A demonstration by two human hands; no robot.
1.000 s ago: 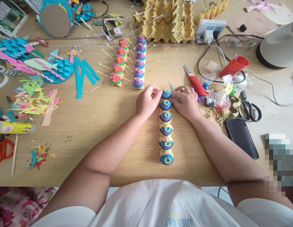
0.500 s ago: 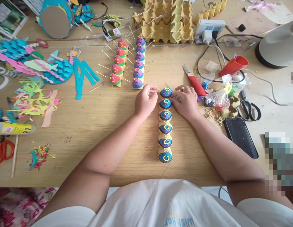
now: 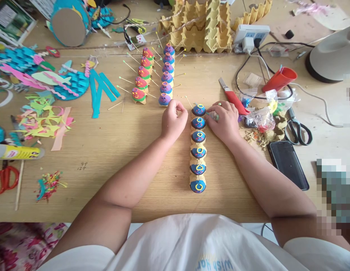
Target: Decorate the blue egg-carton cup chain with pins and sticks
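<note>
A row of blue-painted egg-carton cups point(image 3: 198, 136), shaped like a caterpillar, stands lengthwise in front of me. Each blue cup carries a yellow ring, and pink marks show on several. My left hand point(image 3: 175, 119) is beside the far cup on its left, fingers curled together; what they hold, if anything, is hidden. On the other side, my right hand point(image 3: 225, 119) is closed around a thin teal-tipped tool point(image 3: 213, 115), its tip close to the far cup. A thin stick with a pale tip point(image 3: 187, 101) juts out left of that cup.
Beyond my left hand stand a red-and-green caterpillar point(image 3: 141, 82) and a purple one point(image 3: 167, 77), both with protruding sticks. A red-handled knife point(image 3: 233, 98), clay bags point(image 3: 263, 116), scissors point(image 3: 297, 130) and a phone point(image 3: 288, 164) lie right. Paper scraps point(image 3: 47, 122) cover the left.
The fingers of my left hand have curled in more tightly. My right hand has shifted slightly, and the teal-tipped tool now shows in its fingers.
</note>
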